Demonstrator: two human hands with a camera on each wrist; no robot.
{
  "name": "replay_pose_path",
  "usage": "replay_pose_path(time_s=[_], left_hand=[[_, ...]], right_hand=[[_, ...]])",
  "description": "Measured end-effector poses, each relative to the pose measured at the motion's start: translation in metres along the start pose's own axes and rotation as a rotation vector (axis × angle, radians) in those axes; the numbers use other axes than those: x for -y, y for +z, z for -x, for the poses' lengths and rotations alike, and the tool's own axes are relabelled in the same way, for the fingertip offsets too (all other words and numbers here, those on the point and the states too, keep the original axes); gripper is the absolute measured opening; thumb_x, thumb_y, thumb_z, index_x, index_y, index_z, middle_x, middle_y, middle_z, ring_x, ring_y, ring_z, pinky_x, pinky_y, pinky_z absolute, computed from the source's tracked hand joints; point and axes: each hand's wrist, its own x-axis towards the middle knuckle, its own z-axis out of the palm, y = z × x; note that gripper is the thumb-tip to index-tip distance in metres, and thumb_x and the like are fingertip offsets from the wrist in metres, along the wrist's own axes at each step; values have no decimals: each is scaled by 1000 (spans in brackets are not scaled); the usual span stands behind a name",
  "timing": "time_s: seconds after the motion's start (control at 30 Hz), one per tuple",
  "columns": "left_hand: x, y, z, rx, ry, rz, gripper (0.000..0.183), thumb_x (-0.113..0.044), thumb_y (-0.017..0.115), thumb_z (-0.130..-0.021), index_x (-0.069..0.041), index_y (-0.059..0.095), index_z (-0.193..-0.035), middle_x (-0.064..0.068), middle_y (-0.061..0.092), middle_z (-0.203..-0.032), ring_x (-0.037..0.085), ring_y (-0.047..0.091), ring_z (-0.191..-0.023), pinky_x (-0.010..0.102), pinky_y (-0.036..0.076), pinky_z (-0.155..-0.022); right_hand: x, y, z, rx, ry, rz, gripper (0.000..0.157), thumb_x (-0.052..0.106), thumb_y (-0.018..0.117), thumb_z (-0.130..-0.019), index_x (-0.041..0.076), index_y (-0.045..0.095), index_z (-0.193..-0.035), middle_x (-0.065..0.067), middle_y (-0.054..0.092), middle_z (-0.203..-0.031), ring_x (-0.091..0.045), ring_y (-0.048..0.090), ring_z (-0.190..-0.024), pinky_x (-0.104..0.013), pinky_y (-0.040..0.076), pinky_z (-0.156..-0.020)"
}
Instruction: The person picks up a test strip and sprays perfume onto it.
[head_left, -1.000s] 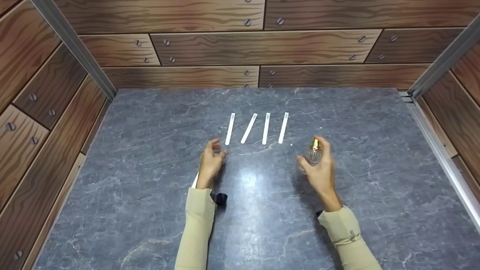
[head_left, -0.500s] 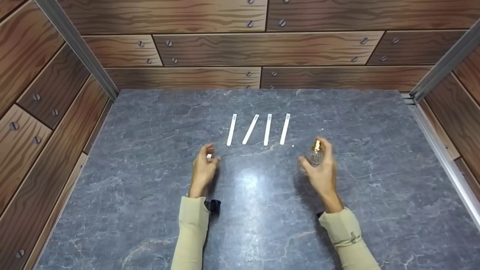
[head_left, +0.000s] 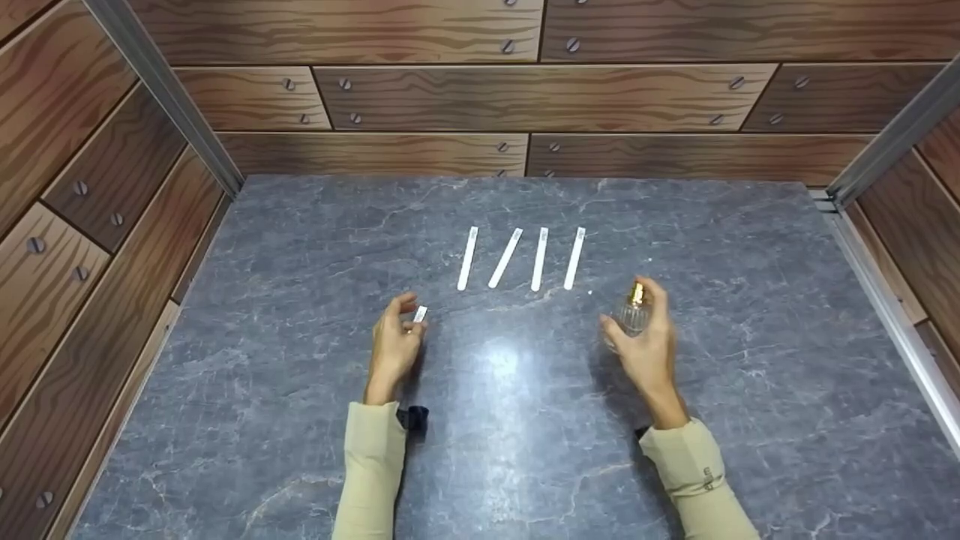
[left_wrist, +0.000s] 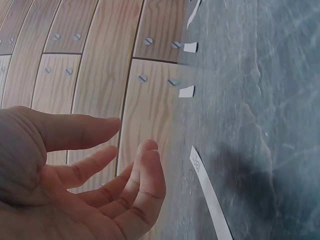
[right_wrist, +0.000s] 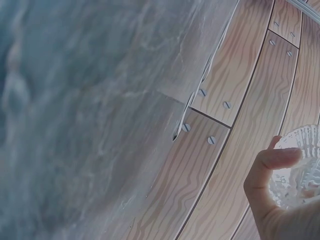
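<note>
My left hand (head_left: pixel 393 346) is relaxed over the table, its thumb and fingers apart with nothing between them in the left wrist view. Below it a white paper strip (left_wrist: pixel 212 200) lies on the table, small print on its far end; in the head view the hand hides most of that strip. My right hand (head_left: pixel 649 341) grips a clear ribbed glass perfume bottle (head_left: pixel 634 318) with a gold neck. The index fingertip is at the bottle's gold top, and the thumb (right_wrist: pixel 282 158) lies along the glass. Several more white strips (head_left: pixel 538 259) lie in a row ahead, between the hands.
A grey marbled tabletop (head_left: pixel 300 247) fills the work area. Wood-patterned walls (head_left: pixel 420 97) stand at the back and both sides, with metal rails (head_left: pixel 161 97) at the corners. A tiny white speck (head_left: pixel 589 292) lies right of the row of strips.
My left hand has drawn back to the left and toward me, bringing the printed end of the strip below it into view. My right hand holds the bottle in nearly the same place.
</note>
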Motion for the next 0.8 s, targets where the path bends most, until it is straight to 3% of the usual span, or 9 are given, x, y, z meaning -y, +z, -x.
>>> replay_pose_path(time_s=[0.13, 0.33, 0.5, 0.67, 0.8], left_hand=[[4, -4, 1, -13, 27, -18, 44, 17, 59, -85, 11, 57, -129, 32, 61, -121, 39, 68, -93, 45, 57, -80], [13, -11, 5, -35, 50, -65, 45, 18, 59, -83, 10, 60, -127, 32, 62, -119, 38, 68, -90, 46, 57, -78], [17, -16, 8, -49, 38, -103, 44, 18, 59, -83, 11, 59, -126, 32, 62, -118, 38, 68, -90, 47, 57, -78], [21, -19, 11, -54, 28, -134, 43, 16, 60, -82, 11, 60, -125, 32, 63, -117, 40, 69, -93, 49, 57, -82], [25, -22, 12, -36, 11, -149, 45, 16, 63, -81, 11, 60, -125, 31, 64, -118, 39, 69, -93, 48, 57, -82]], right_hand=[[1, 1, -1, 3, 11, 7, 68, -9, 81, -77, -1, 50, -137, -28, 63, -117, -35, 60, -100, -26, 47, -84], [1, -1, -1, 9, 19, 23, 67, -10, 80, -77, -2, 50, -136, -30, 62, -118, -36, 60, -102, -39, 48, -87], [0, -1, 0, 12, 24, 30, 66, -9, 80, -77, -2, 50, -136, -29, 62, -118, -35, 60, -101, -34, 47, -85], [1, 0, 0, 29, 41, 10, 66, -8, 78, -79, -1, 49, -138, -29, 61, -118, -36, 58, -102, -43, 46, -86], [1, 0, 0, 29, 38, 2, 66, -10, 78, -79, -2, 48, -137, -29, 62, -118, -36, 60, -99, -33, 51, -81]])
